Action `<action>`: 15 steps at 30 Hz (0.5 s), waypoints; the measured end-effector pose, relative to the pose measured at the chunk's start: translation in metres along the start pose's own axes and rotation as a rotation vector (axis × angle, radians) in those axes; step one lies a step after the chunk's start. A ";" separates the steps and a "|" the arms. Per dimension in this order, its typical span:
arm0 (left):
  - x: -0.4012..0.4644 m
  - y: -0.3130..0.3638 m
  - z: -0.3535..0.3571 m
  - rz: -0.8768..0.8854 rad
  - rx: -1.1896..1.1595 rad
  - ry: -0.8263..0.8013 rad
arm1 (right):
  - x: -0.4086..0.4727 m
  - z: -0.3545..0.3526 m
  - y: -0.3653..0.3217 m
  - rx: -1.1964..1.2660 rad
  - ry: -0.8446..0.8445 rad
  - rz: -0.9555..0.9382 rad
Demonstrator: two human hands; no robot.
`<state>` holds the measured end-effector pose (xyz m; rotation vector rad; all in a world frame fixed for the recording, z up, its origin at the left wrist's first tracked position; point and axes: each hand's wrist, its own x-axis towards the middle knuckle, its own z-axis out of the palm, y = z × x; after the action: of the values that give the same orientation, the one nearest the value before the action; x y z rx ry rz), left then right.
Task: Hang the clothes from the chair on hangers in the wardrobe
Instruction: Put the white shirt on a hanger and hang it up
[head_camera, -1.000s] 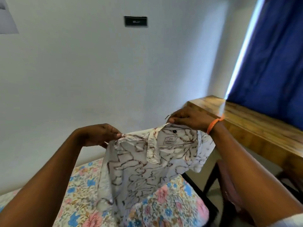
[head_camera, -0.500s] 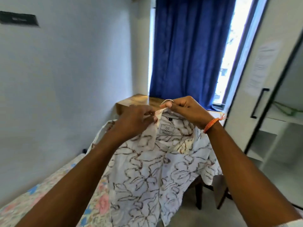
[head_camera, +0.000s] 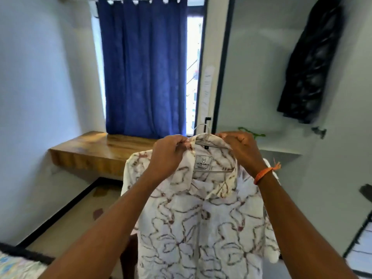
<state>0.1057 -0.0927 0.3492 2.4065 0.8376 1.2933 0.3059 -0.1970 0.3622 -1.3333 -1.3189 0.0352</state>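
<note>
A: Item 1, shirt. Status?

B: On hanger, wire type, hook up above the collar. Held in the air in front of the wardrobe, not yet on any rail. Left hand pinches the collar on its side, right hand pinches the other side. Both grips narrow, closed on cloth. Looks like collar-straightening, my guess.

A: Item 2, wardrobe?

B: Open, white inside. One black jacket already hanging, upper right. Green hanger lying on a shelf, spare. Rail itself not visible from here.

A: Chair, other clothes?

B: Can't tell. Dark shape low behind the shirt may be the chair, mostly hidden. No count of what's left on it.

A: Rest of room?

B: Wood counter under blue curtain, bed corner bottom left.

A: Progress?

B: Shirt approx. half done: hangered, needs hooking in. Remaining garments unknown.
</note>
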 end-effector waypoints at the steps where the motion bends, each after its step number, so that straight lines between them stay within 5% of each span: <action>1: 0.012 0.007 0.014 -0.022 -0.027 -0.007 | 0.004 -0.019 0.014 -0.046 0.083 -0.005; 9: 0.125 0.053 0.149 -0.023 -0.213 -0.129 | 0.045 -0.145 0.137 -0.986 0.354 -0.213; 15: 0.196 0.081 0.242 0.106 -0.311 -0.104 | 0.086 -0.225 0.196 -1.260 0.511 -0.297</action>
<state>0.4199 -0.0312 0.3846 2.2702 0.4482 1.2202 0.6154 -0.2211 0.3492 -1.9242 -1.0394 -1.4467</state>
